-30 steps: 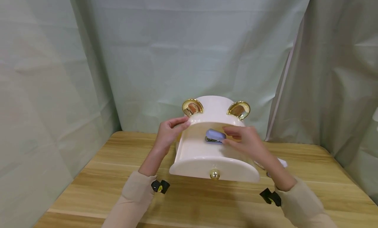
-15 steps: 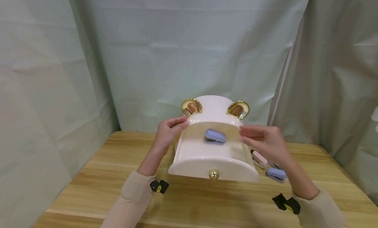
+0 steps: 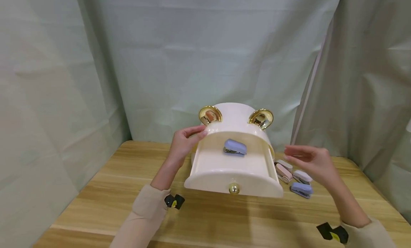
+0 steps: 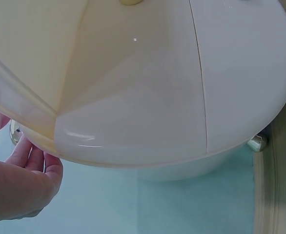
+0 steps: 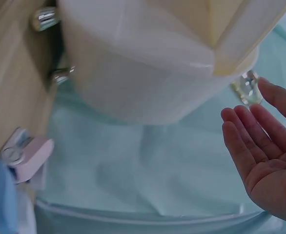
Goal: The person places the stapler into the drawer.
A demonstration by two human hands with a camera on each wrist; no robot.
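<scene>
On the wooden desk (image 3: pixel 208 219), a cream storage box (image 3: pixel 236 130) with gold ears has its drawer (image 3: pixel 232 169) pulled open. A blue stapler (image 3: pixel 235 147) now lies inside, released a moment ago. The right hand (image 3: pixel 309 162) has drawn away, open and empty, above spare staplers (image 3: pixel 293 178) beside the box. The left hand (image 3: pixel 186 142) still grips the box's upper edge.

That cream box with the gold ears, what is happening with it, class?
A person's left hand grips the upper left edge of the cream storage box, whose drawer stands pulled out with a blue stapler lying inside. The right hand hovers open and empty to the right of the box, above more small staplers lying on the wooden table.
</scene>
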